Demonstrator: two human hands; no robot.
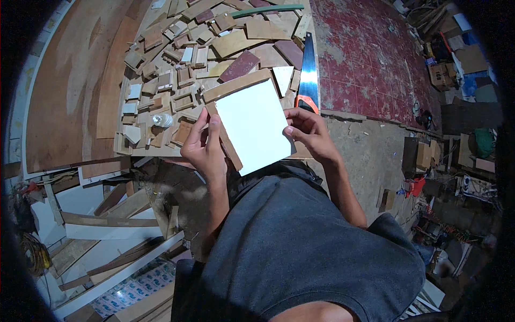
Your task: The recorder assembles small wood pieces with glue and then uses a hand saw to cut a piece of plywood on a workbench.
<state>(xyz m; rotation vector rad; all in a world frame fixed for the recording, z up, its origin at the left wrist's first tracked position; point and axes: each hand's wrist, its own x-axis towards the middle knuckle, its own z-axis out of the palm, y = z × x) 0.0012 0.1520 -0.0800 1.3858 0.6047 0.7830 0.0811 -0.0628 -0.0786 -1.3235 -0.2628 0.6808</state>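
My left hand grips the left side of a white rectangular panel, its thumb on a brown wooden strip that runs down that side. Another wooden strip lies along the panel's top edge. My right hand holds the right edge, thumb on the white face and fingers curled behind. The tilted panel is over my lap, at the near edge of a worktable covered in wood pieces. A hand saw with an orange handle lies just beyond my right hand.
Small wooden box-like pieces, offcuts and a small clear jar cover the worktable. A large plywood sheet is at the left, with stacked scrap boards below. A red tiled surface and piled clutter are at the right.
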